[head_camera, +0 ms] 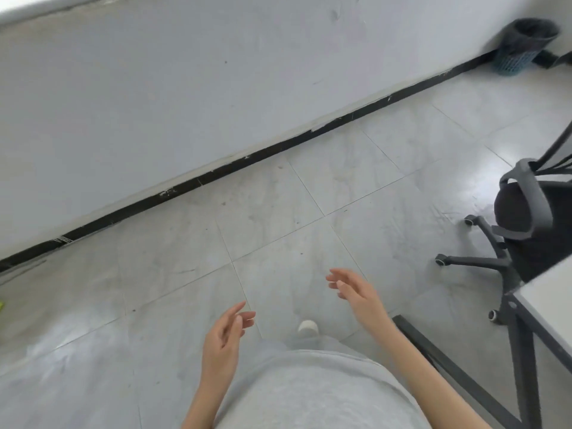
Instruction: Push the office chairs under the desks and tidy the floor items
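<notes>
A black office chair [532,224] with grey armrests and a wheeled star base stands at the right edge, partly beside a white desk [548,308] on a black metal frame. My left hand [224,339] and my right hand [356,292] hover over the grey tiled floor in front of me, both empty with fingers spread. Both hands are well to the left of the chair and touch nothing. The chair's back is cut off by the frame's edge.
A blue mesh wastebasket [523,48] with a black liner sits in the far right corner against the white wall. A black skirting strip [247,159] runs along the wall. A small yellow-green item [1,305] shows at the left edge. My white shoe tip [308,328] is below.
</notes>
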### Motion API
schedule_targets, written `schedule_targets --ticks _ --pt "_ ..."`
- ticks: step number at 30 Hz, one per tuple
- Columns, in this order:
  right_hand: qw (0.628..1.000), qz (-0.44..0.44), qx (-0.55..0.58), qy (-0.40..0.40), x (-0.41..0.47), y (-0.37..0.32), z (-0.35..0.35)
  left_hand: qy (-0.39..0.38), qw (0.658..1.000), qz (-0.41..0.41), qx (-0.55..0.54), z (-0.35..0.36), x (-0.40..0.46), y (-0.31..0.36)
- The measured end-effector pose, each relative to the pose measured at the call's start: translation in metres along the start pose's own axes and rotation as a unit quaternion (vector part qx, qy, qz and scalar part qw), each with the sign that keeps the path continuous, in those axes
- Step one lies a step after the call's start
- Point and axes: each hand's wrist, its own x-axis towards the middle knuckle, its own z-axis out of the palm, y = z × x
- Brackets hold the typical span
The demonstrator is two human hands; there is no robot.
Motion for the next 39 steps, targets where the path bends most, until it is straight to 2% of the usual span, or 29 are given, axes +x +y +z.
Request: schedule_targets --ticks 3,7,14,21,26,30,35,39 --pt "0.999 -0.033 0.005 0.022 0.072 -0.051 -0.019 0.006 1.000 -0.008 0.008 0.016 0.059 0.025" --pt "0.997 -0.044 0.021 0.059 0.156 -0.090 -0.052 -0.033 0.999 -0.006 0.012 0.055 0.151 0.060" --pt "0.986 0.030 0.047 0.155 0.276 -0.093 -0.124 -0.154 0.986 0.039 0.046 0.162 0.348 0.147" --pt "0.943 0.087 0.138 0.289 0.342 -0.116 -0.198 -0.296 0.944 0.107 0.099 0.298 0.503 0.272" --pt "0.915 0.087 0.185 0.349 0.413 -0.132 -0.261 -0.369 0.911 0.135 0.126 0.408 0.573 0.327" --pt "0.914 0.074 0.186 0.352 0.491 -0.151 -0.342 -0.381 0.905 0.128 0.136 0.485 0.618 0.345" --pt "0.924 0.031 0.161 0.344 0.577 -0.203 -0.462 -0.351 0.925 0.075 0.126 0.558 0.663 0.366" --pt "0.924 0.005 0.144 0.354 0.634 -0.242 -0.545 -0.342 0.928 0.062 0.133 0.614 0.698 0.396"
